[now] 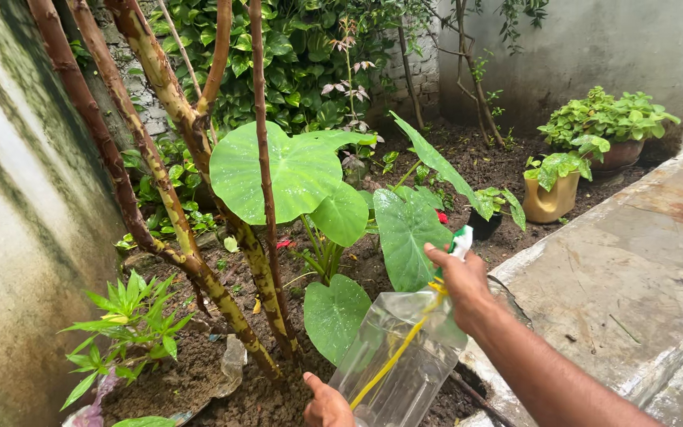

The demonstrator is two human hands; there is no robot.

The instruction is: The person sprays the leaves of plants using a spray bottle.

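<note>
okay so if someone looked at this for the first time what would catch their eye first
Probably the clear plastic spray bottle with a yellow tube inside, low in the middle, with the right hand on its trigger top and the left hand under its base. Just beyond it, broad heart-shaped green leaves spread from the dark soil bed, beside mottled brown stems leaning up to the left.

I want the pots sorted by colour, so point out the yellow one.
The yellow pot is the small one standing in the soil beside the paved edge. The brown bowl-shaped pot sits behind it, and a small black pot stands to its left.
</note>
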